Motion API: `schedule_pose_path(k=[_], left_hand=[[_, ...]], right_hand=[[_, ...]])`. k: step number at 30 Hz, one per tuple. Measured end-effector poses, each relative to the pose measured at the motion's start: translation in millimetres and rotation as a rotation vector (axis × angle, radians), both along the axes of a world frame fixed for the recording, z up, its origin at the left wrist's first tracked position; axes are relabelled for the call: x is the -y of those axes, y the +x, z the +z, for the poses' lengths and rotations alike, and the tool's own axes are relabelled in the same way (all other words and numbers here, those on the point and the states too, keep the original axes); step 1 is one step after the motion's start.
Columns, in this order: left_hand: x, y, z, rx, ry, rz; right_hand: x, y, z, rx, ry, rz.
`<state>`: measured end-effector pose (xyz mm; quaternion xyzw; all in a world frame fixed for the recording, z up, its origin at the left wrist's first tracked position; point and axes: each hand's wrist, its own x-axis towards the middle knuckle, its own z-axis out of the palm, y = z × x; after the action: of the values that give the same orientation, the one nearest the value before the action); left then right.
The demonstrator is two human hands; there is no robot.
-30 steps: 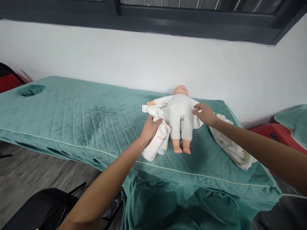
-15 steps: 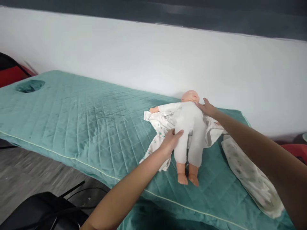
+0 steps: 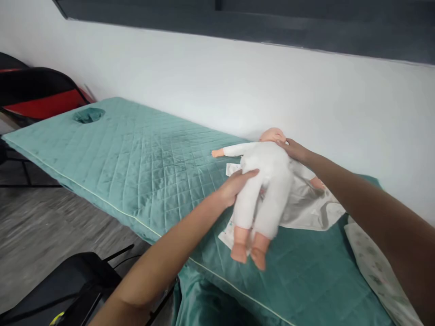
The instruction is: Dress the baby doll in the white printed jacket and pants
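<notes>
A baby doll with a white soft body and bare plastic head, hands and feet lies on its back on the green quilted bed. My left hand grips its hip and upper thigh, thumb on top. At the neck and shoulder, my right hand holds the other side, its fingers partly hidden behind the doll. Beneath the doll is a spread white printed baby garment, mostly showing to the right of the legs. My right forearm partly covers a rolled printed cloth near the bed's right end.
The quilted bed runs along a white wall, with a face hole near its far left end. A red and black chair stands beyond that end. In front of the bed is a black chair.
My view has turned left. The doll has shifted left over the garment, its legs swung left, and more of the garment shows on the right. Both hands have stayed on the doll.
</notes>
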<state>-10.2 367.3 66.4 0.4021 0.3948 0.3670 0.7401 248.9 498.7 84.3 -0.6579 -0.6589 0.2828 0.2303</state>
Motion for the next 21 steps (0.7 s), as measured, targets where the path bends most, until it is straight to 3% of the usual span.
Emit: schedule_pose_path(k=[7,12,16,18,21], left_hand=[[-44.7,-137.3,-15.0,-0.216,0.12,0.097],[-70.5,-191.3,-25.2,-0.362,0.129,0.142],[-80.7,-206.9,-39.5,-0.45,0.209,0.242],[-80.7,-210.6,-46.4,-0.498,0.267,0.318],[-74.3,-213.6,-48.4,-0.571,0.291,0.357]], right_hand=[[-50.4,-132.0,-7.5,-0.209,-0.023,0.114],[-73.7,-196.2,-13.1,-0.325,0.034,0.248],[-85.4,-207.4,-26.2,-0.283,0.08,0.267],[-86.1,-194.6,-37.0,-0.167,0.07,0.216],[-75.0,-153.6,-51.9,0.09,0.004,0.143]])
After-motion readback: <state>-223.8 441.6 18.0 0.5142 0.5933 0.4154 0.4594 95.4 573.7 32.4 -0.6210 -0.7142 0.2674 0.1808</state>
